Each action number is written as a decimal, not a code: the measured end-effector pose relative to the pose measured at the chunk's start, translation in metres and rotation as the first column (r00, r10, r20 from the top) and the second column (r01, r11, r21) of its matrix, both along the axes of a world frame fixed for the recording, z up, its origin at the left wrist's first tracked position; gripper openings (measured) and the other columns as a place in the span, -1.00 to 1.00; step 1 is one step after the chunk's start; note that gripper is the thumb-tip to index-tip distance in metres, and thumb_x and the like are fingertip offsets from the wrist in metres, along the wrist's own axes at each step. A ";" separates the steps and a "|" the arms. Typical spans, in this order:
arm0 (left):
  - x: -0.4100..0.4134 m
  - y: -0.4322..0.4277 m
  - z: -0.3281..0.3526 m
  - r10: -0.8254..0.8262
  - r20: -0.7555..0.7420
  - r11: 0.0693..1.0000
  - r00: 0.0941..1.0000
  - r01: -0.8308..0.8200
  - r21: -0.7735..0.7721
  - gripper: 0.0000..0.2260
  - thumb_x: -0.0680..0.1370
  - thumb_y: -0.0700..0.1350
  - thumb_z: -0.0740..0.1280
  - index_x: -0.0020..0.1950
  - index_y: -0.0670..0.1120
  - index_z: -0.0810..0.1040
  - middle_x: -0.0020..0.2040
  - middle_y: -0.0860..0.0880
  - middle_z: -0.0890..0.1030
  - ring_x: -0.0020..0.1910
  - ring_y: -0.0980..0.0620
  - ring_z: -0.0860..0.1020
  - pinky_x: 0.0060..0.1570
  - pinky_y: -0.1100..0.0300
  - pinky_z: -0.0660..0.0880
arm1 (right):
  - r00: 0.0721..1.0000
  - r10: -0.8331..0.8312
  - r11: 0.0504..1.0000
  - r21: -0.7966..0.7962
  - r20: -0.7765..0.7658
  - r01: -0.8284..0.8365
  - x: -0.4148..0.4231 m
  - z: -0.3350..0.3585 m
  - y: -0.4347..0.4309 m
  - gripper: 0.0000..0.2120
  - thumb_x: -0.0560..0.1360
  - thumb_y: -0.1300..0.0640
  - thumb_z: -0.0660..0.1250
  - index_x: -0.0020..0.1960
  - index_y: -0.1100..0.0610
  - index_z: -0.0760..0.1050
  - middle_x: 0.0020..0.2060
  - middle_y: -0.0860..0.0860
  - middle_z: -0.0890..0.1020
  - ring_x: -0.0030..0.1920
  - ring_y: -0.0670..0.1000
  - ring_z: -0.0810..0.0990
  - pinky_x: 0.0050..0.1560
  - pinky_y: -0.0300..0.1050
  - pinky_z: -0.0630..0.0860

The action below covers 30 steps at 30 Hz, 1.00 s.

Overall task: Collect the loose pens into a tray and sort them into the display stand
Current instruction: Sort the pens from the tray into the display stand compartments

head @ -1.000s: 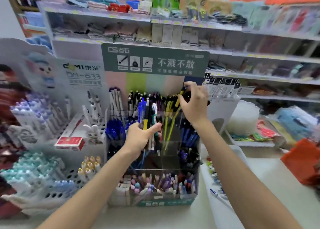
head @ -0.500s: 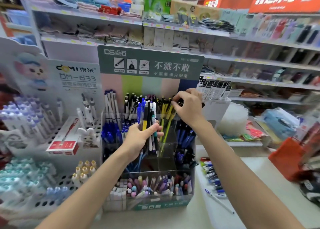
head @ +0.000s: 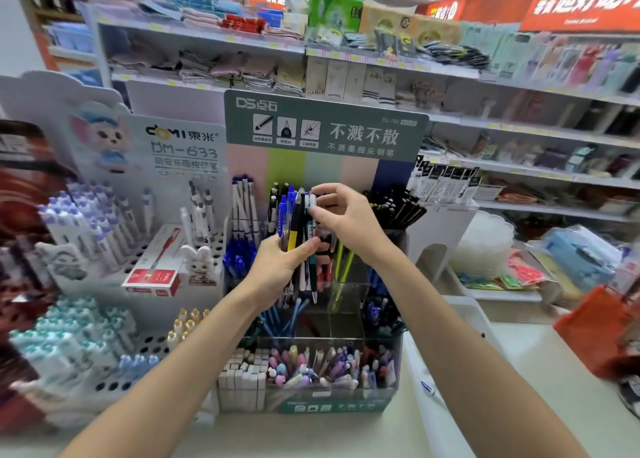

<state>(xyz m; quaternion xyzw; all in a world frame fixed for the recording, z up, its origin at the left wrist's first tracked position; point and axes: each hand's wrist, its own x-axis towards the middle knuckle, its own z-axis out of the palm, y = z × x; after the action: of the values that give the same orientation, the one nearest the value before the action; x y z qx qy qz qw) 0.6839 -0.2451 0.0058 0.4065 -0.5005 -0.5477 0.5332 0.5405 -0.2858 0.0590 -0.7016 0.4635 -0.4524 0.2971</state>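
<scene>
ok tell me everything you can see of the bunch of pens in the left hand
The bunch of pens is a mixed, plastic-looking handful: blue-topped ones, a black and yellow one, white and dark barrels. They stand roughly upright, tops up, tips hanging below the left hand, which grips them around the middle. The right hand pinches the top of one. Behind them is the display stand.

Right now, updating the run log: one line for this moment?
left hand: grips pen bundle | right hand: pinches white-topped pen | display stand: partly filled
</scene>
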 end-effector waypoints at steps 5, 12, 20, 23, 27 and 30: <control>0.024 0.000 0.004 0.165 0.061 0.986 0.984 -0.163 -0.034 -0.84 0.56 -0.12 0.42 0.07 -0.17 0.66 -0.03 -0.09 0.73 -0.01 -0.03 0.70 0.06 0.05 0.60 | 0.995 0.022 0.999 0.027 0.094 -0.025 0.022 0.011 -0.005 -0.80 0.53 0.25 0.38 0.16 0.17 0.56 -0.03 0.10 0.67 -0.06 -0.02 0.63 -0.02 -0.17 0.60; 0.065 -0.008 0.017 0.375 0.091 0.924 0.923 -0.379 0.042 -0.82 0.52 -0.12 0.48 0.00 -0.22 0.63 -0.12 -0.18 0.71 -0.15 -0.14 0.69 -0.17 -0.01 0.64 | 0.966 -0.078 0.992 -0.074 0.244 0.099 0.059 0.023 -0.009 -0.81 0.50 0.30 0.33 0.05 0.09 0.60 -0.10 0.00 0.66 -0.04 -0.02 0.65 0.06 -0.03 0.62; 0.082 -0.010 0.032 0.370 -0.126 0.928 0.921 -0.361 0.089 -0.84 0.59 -0.22 0.37 0.05 -0.33 0.60 -0.11 -0.23 0.69 -0.20 -0.03 0.70 -0.24 0.15 0.65 | 0.912 -0.096 0.994 -0.005 0.399 0.106 0.047 0.041 -0.011 -0.83 0.47 0.35 0.36 -0.06 0.12 0.50 -0.09 0.13 0.59 -0.08 0.19 0.64 0.04 0.15 0.61; 0.082 -0.015 0.040 0.405 -0.181 0.914 0.896 -0.393 0.097 -0.87 0.58 -0.21 0.38 0.03 -0.27 0.63 -0.10 -0.18 0.70 -0.17 0.01 0.71 -0.31 0.18 0.62 | 0.987 0.043 0.996 0.074 0.156 -0.055 0.036 0.036 -0.008 -0.70 0.44 0.39 0.40 0.11 0.13 0.56 0.07 0.14 0.61 -0.07 0.05 0.68 0.07 0.02 0.63; 0.080 -0.025 0.046 0.435 -0.091 0.900 0.896 -0.432 0.052 -0.87 0.53 -0.14 0.46 0.03 -0.16 0.63 -0.11 -0.09 0.72 -0.13 0.01 0.71 -0.20 0.12 0.64 | 0.965 0.255 0.950 0.200 -0.064 -0.238 0.036 0.026 -0.002 -0.42 0.44 0.35 0.44 0.41 0.09 0.44 0.13 0.03 0.62 -0.09 0.00 0.69 -0.15 -0.23 0.61; 0.070 -0.024 0.050 0.376 -0.081 0.927 0.923 -0.375 0.028 -0.91 0.53 -0.17 0.45 0.00 -0.15 0.64 -0.21 -0.06 0.71 -0.26 0.00 0.70 -0.38 0.17 0.59 | 0.959 0.259 0.962 0.125 -0.119 -0.244 0.049 0.021 0.000 -0.42 0.48 0.24 0.46 0.46 0.12 0.38 -0.02 0.05 0.70 -0.06 0.08 0.69 -0.04 -0.08 0.65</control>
<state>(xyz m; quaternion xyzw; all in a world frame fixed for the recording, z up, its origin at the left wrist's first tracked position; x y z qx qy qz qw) 0.7536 -0.2693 0.0562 0.4744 -0.3868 -0.4553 0.6465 0.5894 -0.2860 0.0805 -0.7664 0.4134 -0.3368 0.3581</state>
